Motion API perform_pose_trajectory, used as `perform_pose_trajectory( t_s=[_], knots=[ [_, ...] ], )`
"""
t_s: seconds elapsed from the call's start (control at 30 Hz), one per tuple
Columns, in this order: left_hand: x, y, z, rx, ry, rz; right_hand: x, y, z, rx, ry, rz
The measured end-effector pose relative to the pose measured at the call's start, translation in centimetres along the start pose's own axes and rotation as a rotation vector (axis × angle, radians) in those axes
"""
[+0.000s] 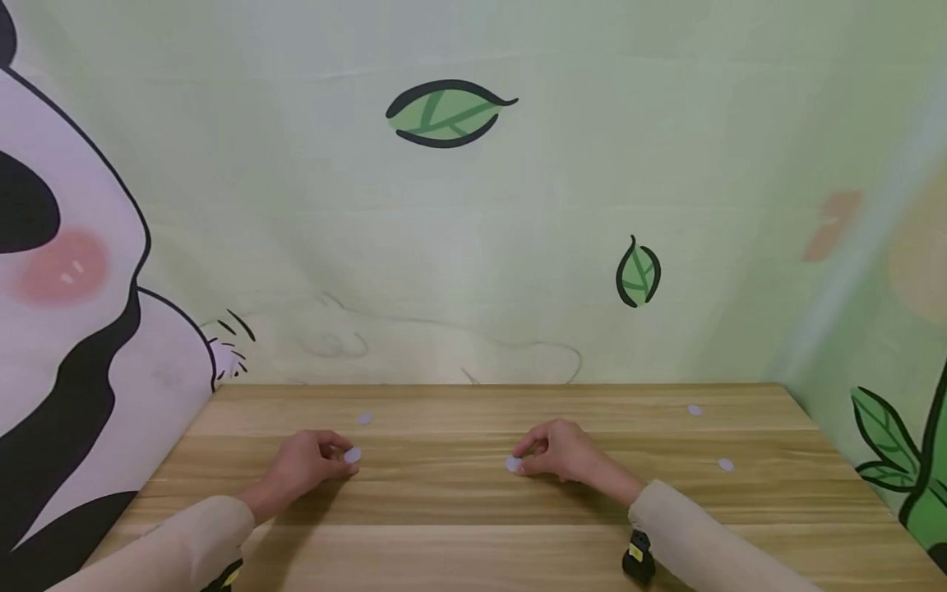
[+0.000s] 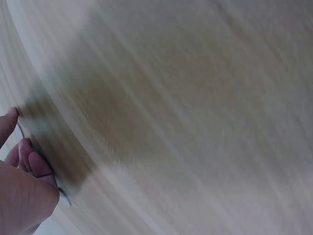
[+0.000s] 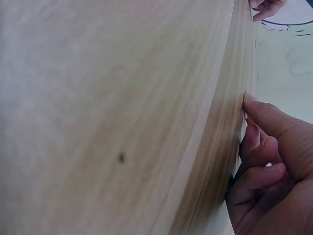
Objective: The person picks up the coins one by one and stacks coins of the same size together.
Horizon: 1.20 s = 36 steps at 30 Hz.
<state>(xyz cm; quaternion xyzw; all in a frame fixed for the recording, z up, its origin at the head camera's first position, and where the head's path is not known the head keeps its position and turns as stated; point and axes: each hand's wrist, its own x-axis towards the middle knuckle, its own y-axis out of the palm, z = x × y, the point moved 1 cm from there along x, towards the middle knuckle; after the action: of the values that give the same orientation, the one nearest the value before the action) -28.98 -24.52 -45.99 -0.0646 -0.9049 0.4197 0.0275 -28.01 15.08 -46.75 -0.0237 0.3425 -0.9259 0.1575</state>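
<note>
Near the left of the wooden table [image 1: 444, 493], my left hand [image 1: 307, 462] pinches a small white disc [image 1: 353, 455] between thumb and fingertips. The disc looks tilted up slightly off the wood. To the right, my right hand [image 1: 561, 450] holds another white disc [image 1: 513, 464] at its thumb and forefinger tips, low at the table surface. In the right wrist view, the right hand's thumb [image 3: 261, 110] bears on the disc's thin edge while the other fingers curl beneath. The left hand [image 2: 29, 191] shows only partly at its own wrist view's edge.
One white disc [image 1: 365, 419] lies behind the left hand. Two more, a far disc [image 1: 695, 410] and a nearer disc [image 1: 726, 464], lie to the right. A printed cloth backdrop [image 1: 518, 247] with leaves and a panda rises at the table's back edge.
</note>
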Motion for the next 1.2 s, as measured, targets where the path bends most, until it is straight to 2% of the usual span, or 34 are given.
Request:
perform_pose_trajectory(
  t_s=[0.1,0.33,0.6,0.77,1.0,1.2],
  knots=[
    [0.1,0.2,0.0,0.0,-0.013,-0.027,0.0,-0.1,0.0,-0.004,0.0,-0.002],
    [0.0,1.1,0.8,-0.085,-0.048,-0.08,-0.2,-0.1,0.0,0.015,0.016,0.012],
    [0.0,1.1,0.6,-0.118,-0.041,-0.122,0.0,-0.1,0.1,-0.006,0.009,-0.002],
    [-0.2,1.2,0.7,-0.12,-0.033,-0.131,0.0,-0.1,0.3,-0.01,0.018,-0.001],
    [-0.1,1.3,0.7,-0.077,-0.016,-0.142,0.1,0.0,0.1,-0.002,0.019,0.003],
    [-0.2,1.3,0.7,-0.077,-0.029,-0.151,0.0,0.0,0.2,0.007,0.013,0.002]
  ],
)
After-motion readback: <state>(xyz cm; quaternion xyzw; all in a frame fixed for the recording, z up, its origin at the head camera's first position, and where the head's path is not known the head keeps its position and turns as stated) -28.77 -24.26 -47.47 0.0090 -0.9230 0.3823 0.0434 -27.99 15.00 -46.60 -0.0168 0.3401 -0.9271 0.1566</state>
